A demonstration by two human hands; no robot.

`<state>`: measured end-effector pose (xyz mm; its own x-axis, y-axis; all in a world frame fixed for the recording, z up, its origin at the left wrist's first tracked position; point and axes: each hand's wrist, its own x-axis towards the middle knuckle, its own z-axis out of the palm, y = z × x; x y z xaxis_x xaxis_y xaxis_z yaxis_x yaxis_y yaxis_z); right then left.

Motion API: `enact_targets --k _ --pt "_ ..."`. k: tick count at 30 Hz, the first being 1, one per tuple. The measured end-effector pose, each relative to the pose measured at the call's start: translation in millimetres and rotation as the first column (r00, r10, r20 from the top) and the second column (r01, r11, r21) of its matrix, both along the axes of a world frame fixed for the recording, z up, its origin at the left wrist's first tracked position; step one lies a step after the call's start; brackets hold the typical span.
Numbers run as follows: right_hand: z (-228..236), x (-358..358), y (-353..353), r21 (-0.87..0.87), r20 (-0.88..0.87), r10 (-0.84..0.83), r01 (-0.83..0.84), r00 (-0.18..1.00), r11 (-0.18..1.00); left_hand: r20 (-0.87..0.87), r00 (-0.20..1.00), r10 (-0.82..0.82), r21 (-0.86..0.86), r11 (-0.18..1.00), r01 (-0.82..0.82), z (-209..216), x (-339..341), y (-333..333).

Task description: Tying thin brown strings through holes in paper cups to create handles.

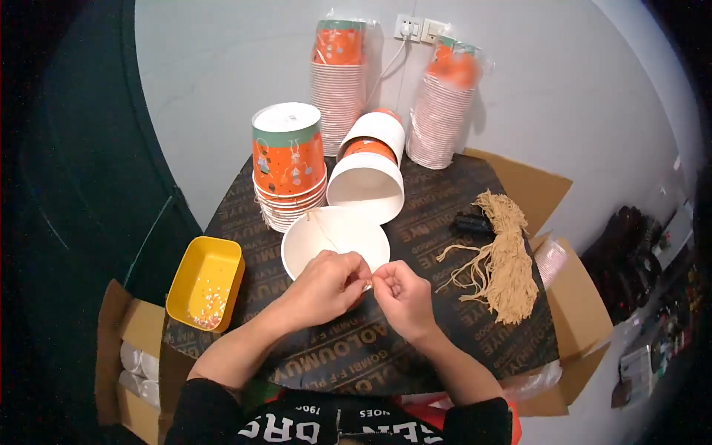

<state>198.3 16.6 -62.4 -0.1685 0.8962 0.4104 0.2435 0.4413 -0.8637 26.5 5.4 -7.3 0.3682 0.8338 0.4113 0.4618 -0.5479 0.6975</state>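
Note:
A white-lined paper bucket (300, 245) lies in front of me with its mouth toward me. A thin tan cord (326, 236) starts at its far rim and runs across the inside toward my left hand (330, 285). That hand is closed in a pinch at the bucket's near right rim. My right hand (404, 297) is closed too, thumb and forefinger pressed together against the left fingertips. A tiny pale bit shows between the fingertips; its kind is too small to tell. The fingers hide the cord's near end.
Behind stand an upside-down stack of orange and green paper buckets (288, 159) and buckets lying on their sides (367, 178). Wrapped stacks (337, 96) (443, 111) lean on the wall. A yellow tub (178, 285) with small pale pieces is left; a tan cord bundle (508, 259) is right. Cardboard boxes (582, 311) flank the table.

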Motion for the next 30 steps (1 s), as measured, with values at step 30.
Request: enact_targets --k 30 --pt "0 2 -7 0.068 0.068 0.045 -0.050 0.997 0.996 0.026 0.998 0.057 -0.127 0.990 -0.054 0 4 1"
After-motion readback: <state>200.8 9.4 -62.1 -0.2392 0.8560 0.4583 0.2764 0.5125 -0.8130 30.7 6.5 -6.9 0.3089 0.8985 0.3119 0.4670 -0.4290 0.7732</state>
